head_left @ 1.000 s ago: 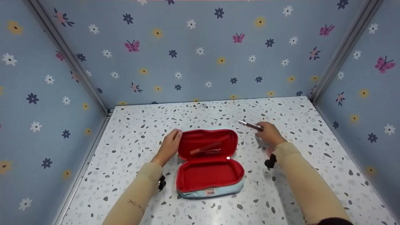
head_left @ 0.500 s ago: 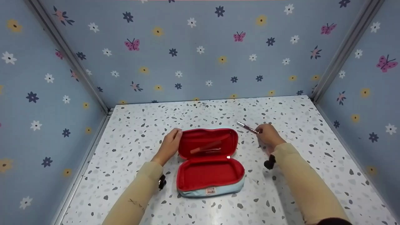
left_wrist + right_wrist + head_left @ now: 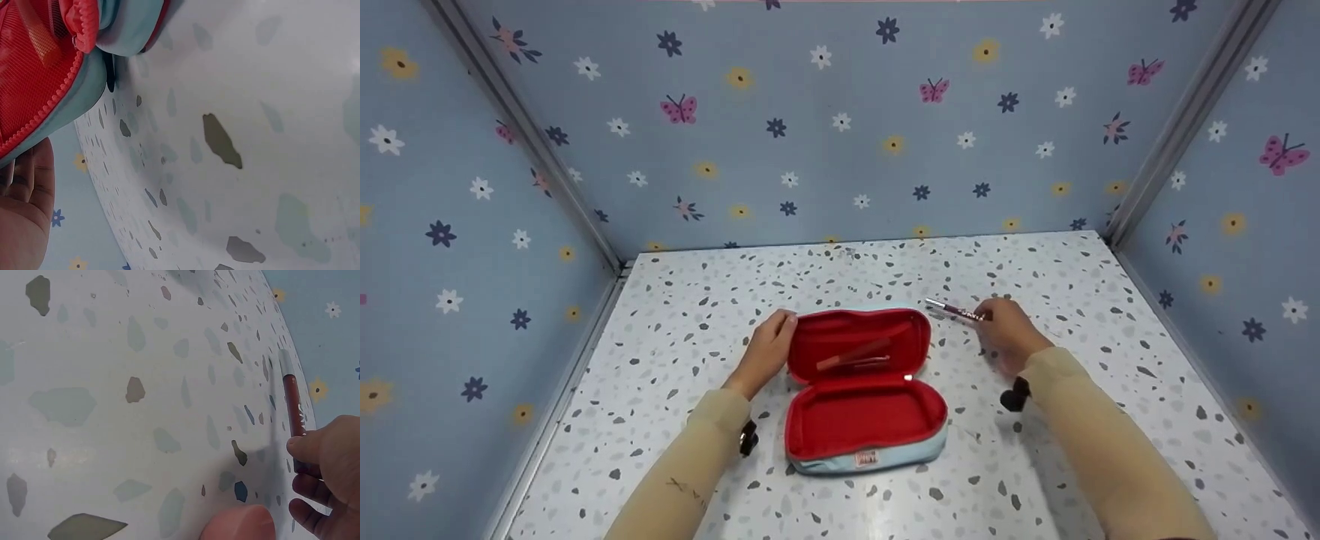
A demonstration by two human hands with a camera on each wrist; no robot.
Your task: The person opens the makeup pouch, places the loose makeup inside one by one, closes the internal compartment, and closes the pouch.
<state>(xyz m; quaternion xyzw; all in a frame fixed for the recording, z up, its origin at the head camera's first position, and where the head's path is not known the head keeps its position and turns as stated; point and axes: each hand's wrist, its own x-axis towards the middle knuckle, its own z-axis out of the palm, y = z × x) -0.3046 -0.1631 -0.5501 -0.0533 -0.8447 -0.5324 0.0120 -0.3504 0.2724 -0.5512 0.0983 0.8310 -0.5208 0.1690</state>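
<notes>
A light-blue pencil case [image 3: 866, 454] with red lining lies unzipped, its lid [image 3: 859, 326] tilted up at the back. My left hand [image 3: 769, 349] holds the lid's left edge, thumb at the rim; in the left wrist view its fingers [image 3: 40, 174] are behind the lid. Inside the lid's mesh pocket sit an orange stick [image 3: 855, 352] and a thin, pale item [image 3: 871, 361]. Right of the case, my right hand [image 3: 1006, 330] pinches a pen [image 3: 293, 405] between thumb and fingers. The pen has a dark red-brown barrel with white lettering and a silver end pointing left, toward the lid.
A white speckled table [image 3: 697, 300] carries everything. Blue flowered panels [image 3: 840, 165] stand at the back and both sides, with metal posts [image 3: 1185, 127] at the corners. In the right wrist view a pink rounded thing [image 3: 241, 526] shows at the bottom edge.
The pen's silver end has shifted slightly left and toward me, the pen now lying flatter across the view. The right hand has dipped a little. The left hand and the case stay put.
</notes>
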